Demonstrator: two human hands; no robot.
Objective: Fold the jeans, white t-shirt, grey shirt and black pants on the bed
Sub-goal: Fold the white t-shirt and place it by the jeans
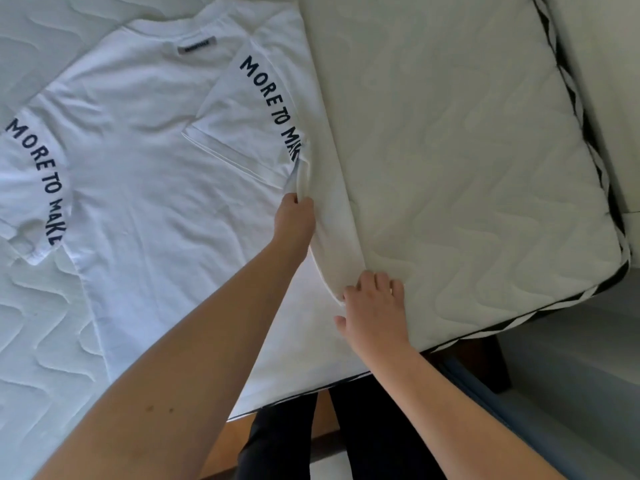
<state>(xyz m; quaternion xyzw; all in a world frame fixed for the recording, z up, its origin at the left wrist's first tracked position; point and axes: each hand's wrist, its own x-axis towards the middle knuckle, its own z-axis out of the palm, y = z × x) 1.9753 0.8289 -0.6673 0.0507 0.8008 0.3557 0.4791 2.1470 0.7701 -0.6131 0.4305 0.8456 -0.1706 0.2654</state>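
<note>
While the white t-shirt (149, 188) is spread flat on the bed (467, 168), its right side edge is being raised into a fold by both hands. The left hand (294, 220) is reached forward on an almost straight arm that is stretched diagonally over the lower part of the shirt; its fingers are curled and a ridge of cloth is pinched between them and the thumb, just below the right sleeve (249, 123). That sleeve, printed with the words MORE TO MAKE, is already laid inward over the chest, directly ahead of the left hand. The right hand (374, 306) is held nearer the body and a little to the right of the left one, palm down, wrist slightly bent. Its fingers are closed over the same lifted edge lower on the shirt, while the thumb is held out to the left, apart from the cloth. Between the two hands the edge is seen as a curved, raised roll. To the left of both arms the shirt's other sleeve (38, 188) is lying outward with the same print. To the right of the right hand only quilted mattress is seen, ending in a black-and-white trimmed border (588, 133). Below the forearms, dark-clothed legs (346, 438) are visible at the bed's near edge
</note>
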